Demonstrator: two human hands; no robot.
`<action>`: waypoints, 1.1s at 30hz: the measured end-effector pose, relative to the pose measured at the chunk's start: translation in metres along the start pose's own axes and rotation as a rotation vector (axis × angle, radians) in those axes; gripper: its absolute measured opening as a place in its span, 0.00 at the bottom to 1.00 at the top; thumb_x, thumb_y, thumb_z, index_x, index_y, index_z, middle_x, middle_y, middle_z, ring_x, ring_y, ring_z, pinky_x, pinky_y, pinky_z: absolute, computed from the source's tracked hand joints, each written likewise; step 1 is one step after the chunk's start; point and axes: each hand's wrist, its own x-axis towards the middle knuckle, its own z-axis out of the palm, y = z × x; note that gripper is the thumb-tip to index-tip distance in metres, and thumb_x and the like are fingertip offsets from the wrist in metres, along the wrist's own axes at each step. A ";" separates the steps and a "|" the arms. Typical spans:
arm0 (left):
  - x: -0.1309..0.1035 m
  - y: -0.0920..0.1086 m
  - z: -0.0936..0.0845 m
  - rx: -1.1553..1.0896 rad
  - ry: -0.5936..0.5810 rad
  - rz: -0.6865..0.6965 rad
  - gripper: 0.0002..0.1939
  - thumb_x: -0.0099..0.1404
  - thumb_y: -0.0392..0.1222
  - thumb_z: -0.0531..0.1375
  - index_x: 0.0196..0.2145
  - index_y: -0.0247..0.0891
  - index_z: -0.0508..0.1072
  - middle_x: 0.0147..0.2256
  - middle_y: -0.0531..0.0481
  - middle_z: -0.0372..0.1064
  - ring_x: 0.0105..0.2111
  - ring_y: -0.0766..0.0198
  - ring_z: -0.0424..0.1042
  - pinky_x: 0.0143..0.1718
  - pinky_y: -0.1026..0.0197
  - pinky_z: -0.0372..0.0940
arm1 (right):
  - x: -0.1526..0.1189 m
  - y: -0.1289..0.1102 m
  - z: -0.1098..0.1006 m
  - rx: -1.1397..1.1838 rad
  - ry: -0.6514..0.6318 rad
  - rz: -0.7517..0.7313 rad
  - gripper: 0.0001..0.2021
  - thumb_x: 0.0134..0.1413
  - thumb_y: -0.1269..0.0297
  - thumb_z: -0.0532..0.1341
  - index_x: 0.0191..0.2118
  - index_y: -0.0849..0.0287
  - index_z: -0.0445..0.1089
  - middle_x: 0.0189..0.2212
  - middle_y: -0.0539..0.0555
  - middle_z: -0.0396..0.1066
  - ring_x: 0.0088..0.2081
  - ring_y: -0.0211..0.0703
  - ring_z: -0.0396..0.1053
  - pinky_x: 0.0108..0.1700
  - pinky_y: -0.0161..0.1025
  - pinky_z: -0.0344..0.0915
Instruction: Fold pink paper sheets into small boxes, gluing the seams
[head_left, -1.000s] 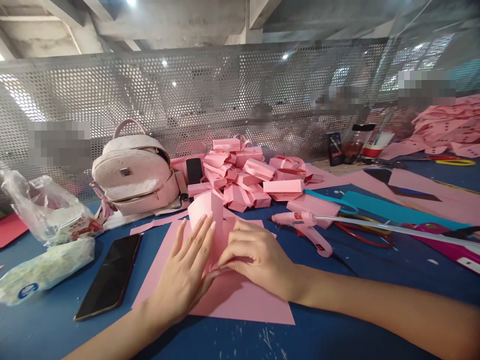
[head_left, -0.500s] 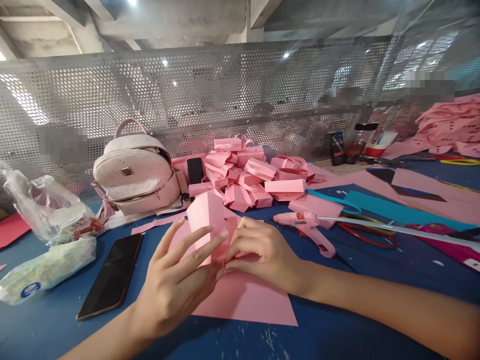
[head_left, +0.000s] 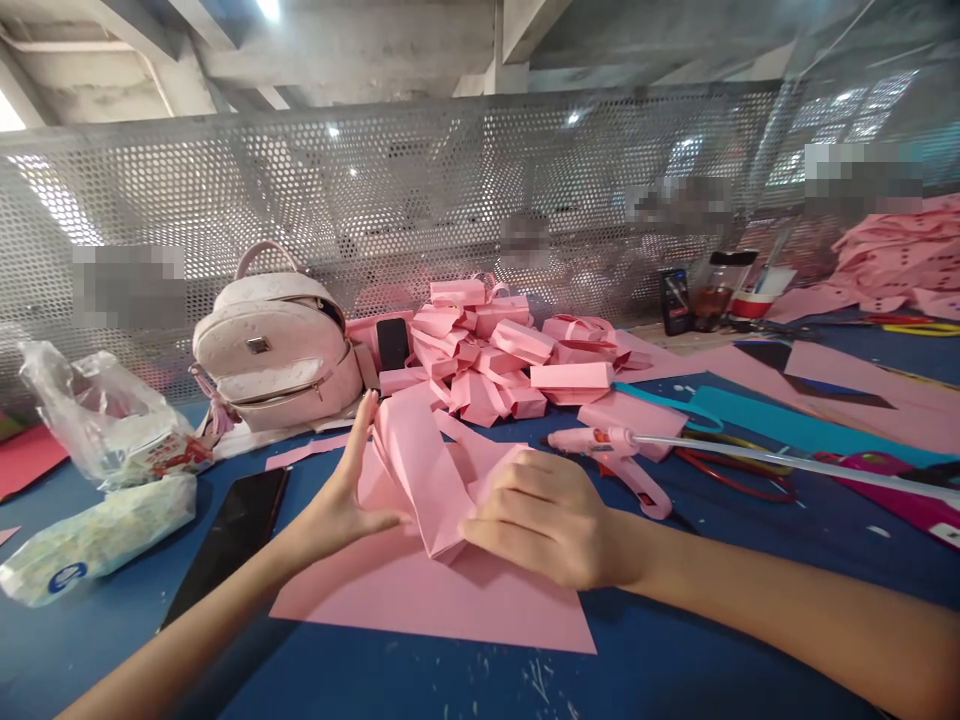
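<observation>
A folded pink paper piece point(head_left: 424, 470), with a bent panel and a creased lower corner, stands tilted between my hands. My right hand point(head_left: 544, 515) is closed on its right side, fingers curled over and thumb pressed near the lower corner. On the left, my left hand point(head_left: 349, 490) is open, its fingers stretched upward and its thumb spread toward the paper's lower edge. Whether the left fingers touch the paper's far side cannot be made out. Under both lies a flat pink sheet point(head_left: 480, 610) on the blue table point(head_left: 360, 680).
A heap of folded pink paper pieces point(head_left: 487, 345) is behind. Right of my hand lie a pink glue gun point(head_left: 611, 450) with a long glue stick and scissors. Leftward are a phone point(head_left: 229, 530), a tissue pack point(head_left: 105, 535), a plastic bag point(head_left: 97, 420) and a backpack point(head_left: 274, 350).
My left hand has moved from in front of the paper to its left side, fingers now straight and thumb spread. The folded paper has tipped and turned, and my right hand's grip has shifted slightly.
</observation>
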 end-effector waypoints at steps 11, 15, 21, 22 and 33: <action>0.011 -0.031 -0.031 -0.432 -0.160 -0.257 0.28 0.57 0.50 0.69 0.50 0.30 0.76 0.42 0.36 0.79 0.39 0.52 0.79 0.40 0.53 0.75 | -0.002 0.014 0.013 0.355 0.164 0.355 0.06 0.65 0.66 0.60 0.36 0.58 0.73 0.28 0.52 0.72 0.32 0.41 0.65 0.36 0.40 0.63; 0.013 -0.030 -0.054 -0.375 -0.061 -0.278 0.15 0.54 0.47 0.71 0.35 0.33 0.81 0.33 0.44 0.81 0.33 0.56 0.79 0.37 0.59 0.74 | 0.002 0.020 0.006 0.303 0.150 0.272 0.09 0.67 0.68 0.57 0.35 0.59 0.73 0.29 0.53 0.73 0.34 0.42 0.66 0.39 0.42 0.63; 0.021 0.006 -0.095 -0.009 -0.160 -0.090 0.07 0.61 0.44 0.67 0.33 0.39 0.83 0.35 0.48 0.80 0.39 0.54 0.78 0.42 0.59 0.71 | -0.006 0.017 0.004 -0.052 -0.016 -0.191 0.12 0.64 0.77 0.55 0.34 0.61 0.74 0.31 0.50 0.75 0.35 0.39 0.67 0.38 0.39 0.62; 0.021 0.012 -0.100 0.054 -0.176 -0.037 0.07 0.62 0.43 0.66 0.34 0.40 0.83 0.35 0.48 0.80 0.39 0.55 0.78 0.43 0.59 0.71 | -0.009 0.016 0.008 -0.062 -0.036 -0.239 0.11 0.63 0.77 0.56 0.33 0.62 0.74 0.30 0.50 0.75 0.34 0.39 0.67 0.36 0.39 0.61; 0.016 0.062 -0.076 0.634 0.046 0.327 0.26 0.70 0.32 0.56 0.64 0.36 0.60 0.54 0.37 0.68 0.56 0.52 0.66 0.55 0.47 0.64 | -0.022 0.001 0.042 -0.053 -0.158 -0.267 0.15 0.59 0.77 0.58 0.22 0.60 0.68 0.20 0.48 0.63 0.24 0.38 0.58 0.28 0.39 0.53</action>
